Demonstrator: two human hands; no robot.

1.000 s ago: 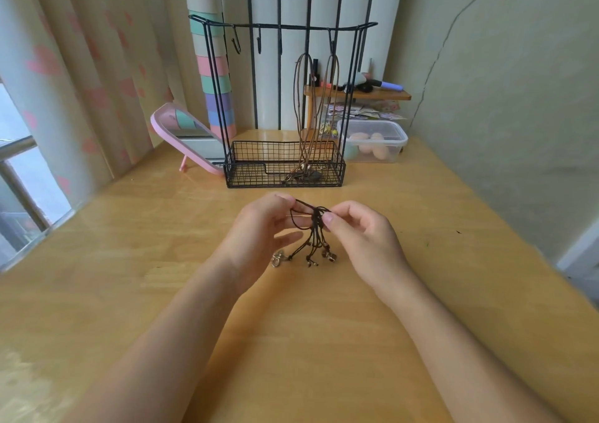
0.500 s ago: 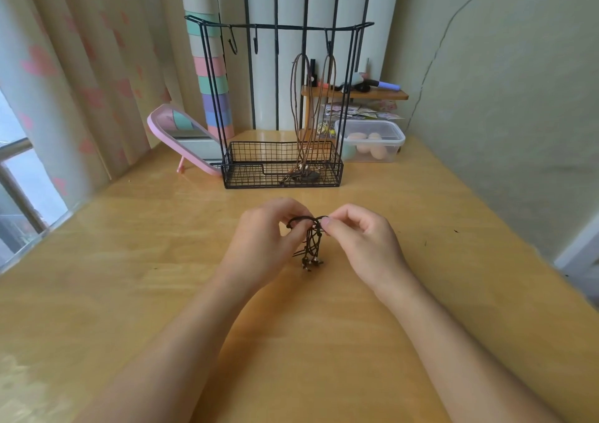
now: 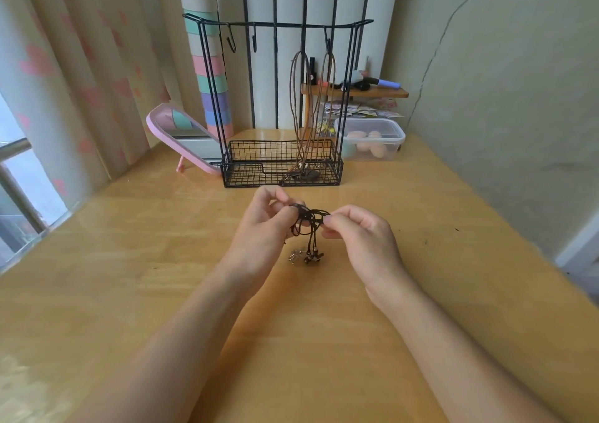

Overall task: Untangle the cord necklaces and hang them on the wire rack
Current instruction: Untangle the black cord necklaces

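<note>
Pinching from both sides, left hand (image 3: 264, 224) and right hand (image 3: 359, 237) are holding a knotted dark-brown cord necklace bundle (image 3: 308, 224), small metal pendants (image 3: 306, 256) dangling onto the wooden table (image 3: 453, 260).

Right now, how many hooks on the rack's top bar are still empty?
2 clearly empty hooks, both at the left of the wire rack's bar: one, the next. Brown necklaces hang further right; other hooks may be hidden.
</note>
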